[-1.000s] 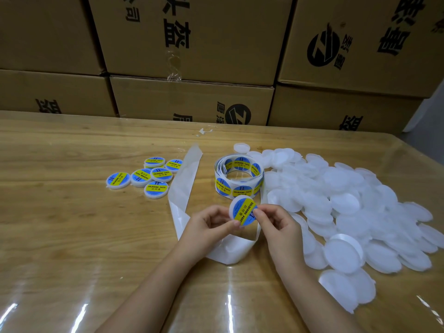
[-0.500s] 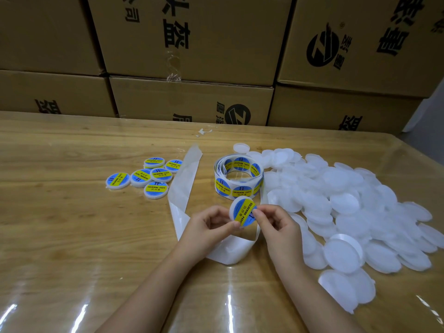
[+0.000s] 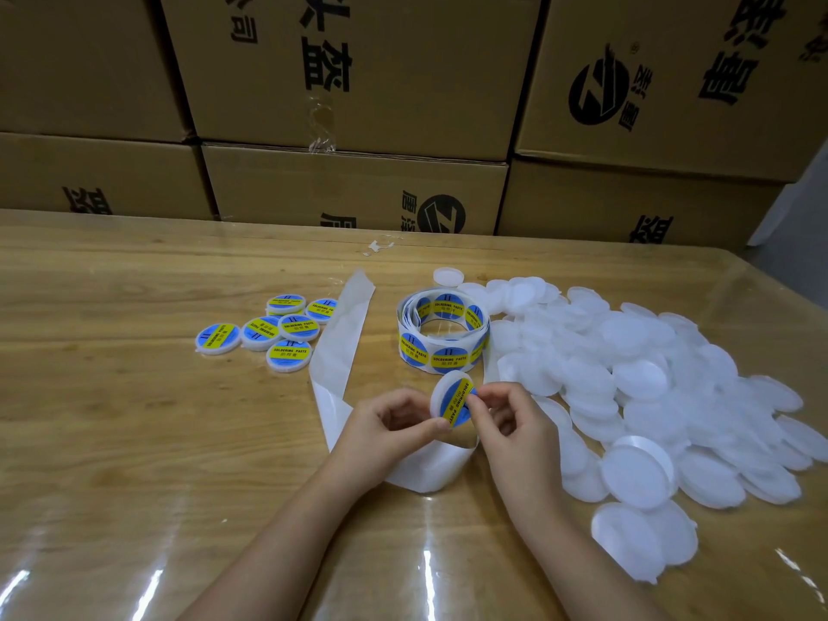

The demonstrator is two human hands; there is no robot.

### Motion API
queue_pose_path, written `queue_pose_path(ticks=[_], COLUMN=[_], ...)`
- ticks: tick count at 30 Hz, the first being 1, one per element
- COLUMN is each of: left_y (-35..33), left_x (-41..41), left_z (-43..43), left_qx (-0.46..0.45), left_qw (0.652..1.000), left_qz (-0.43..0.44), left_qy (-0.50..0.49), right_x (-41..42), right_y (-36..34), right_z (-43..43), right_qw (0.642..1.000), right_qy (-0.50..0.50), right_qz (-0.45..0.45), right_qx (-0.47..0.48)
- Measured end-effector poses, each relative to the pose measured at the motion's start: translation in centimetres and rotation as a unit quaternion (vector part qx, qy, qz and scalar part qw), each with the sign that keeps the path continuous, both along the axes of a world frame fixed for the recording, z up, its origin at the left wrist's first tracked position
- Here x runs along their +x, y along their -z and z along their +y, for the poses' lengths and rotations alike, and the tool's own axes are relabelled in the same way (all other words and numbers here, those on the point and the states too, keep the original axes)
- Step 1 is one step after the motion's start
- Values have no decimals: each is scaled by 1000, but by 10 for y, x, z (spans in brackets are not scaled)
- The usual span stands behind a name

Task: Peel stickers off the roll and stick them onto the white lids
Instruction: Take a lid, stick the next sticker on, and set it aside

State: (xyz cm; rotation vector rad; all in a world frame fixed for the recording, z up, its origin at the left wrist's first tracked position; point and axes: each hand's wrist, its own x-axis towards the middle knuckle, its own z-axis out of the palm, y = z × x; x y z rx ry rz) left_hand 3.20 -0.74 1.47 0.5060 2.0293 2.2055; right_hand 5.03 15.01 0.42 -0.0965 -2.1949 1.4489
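Observation:
My left hand (image 3: 385, 423) grips a white lid (image 3: 441, 394) by its lower edge and holds it tilted above the table. A blue and yellow sticker (image 3: 456, 403) lies on the lid's face, and my right hand (image 3: 511, 419) pinches the sticker's right edge. Behind the hands stands the sticker roll (image 3: 441, 331), its printed labels facing outward. A large heap of bare white lids (image 3: 649, 378) spreads over the right side of the table. Several labelled lids (image 3: 273, 331) lie in a cluster at the left.
A long strip of empty white backing paper (image 3: 345, 333) runs from the roll, loops under my hands and ends at the left. Stacked cardboard boxes (image 3: 354, 105) wall off the table's far edge. The wooden table (image 3: 112, 441) has a glossy cover.
The lid has turned a little more edge-on between my hands, and my right fingers have shifted along the sticker's edge. Everything on the table stays put.

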Motion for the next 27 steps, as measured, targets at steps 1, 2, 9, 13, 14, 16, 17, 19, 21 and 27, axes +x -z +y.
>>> queue_pose_path(ticks=[1, 2, 9, 13, 14, 16, 17, 19, 21, 27], left_y=[0, 0, -1, -1, -1, 0, 1, 2, 3, 2], left_x=[0, 0, 0, 0, 0, -2, -3, -4, -5, -7], left_z=[0, 0, 0, 1, 1, 0, 0, -1, -2, -1], left_qx=[-1, -4, -3, 11, 15, 16, 17, 21, 27, 62], left_qw=[1000, 1000, 1000, 1000, 1000, 1000, 1000, 999, 999, 997], left_qz=[-1, -2, -1, -10, -14, -22, -25, -30, -36, -43], left_qy=[-1, -1, 1, -4, -5, -6, -5, -3, 0, 2], right_x=[0, 0, -1, -2, -2, -2, -2, -2, -2, -1], right_y=[0, 0, 0, 1, 1, 2, 2, 1, 2, 0], right_z=[0, 0, 0, 0, 0, -1, -1, 0, -1, -3], right_qw=[1000, 1000, 1000, 1000, 1000, 1000, 1000, 1000, 1000, 1000], right_qy=[0, 0, 1, -1, -2, -5, -6, -8, -8, -1], right_qz=[1, 2, 8, 6, 4, 6, 7, 8, 9, 13], right_qx=[5, 9, 18, 5, 1, -8, -11, -12, -8, -24])
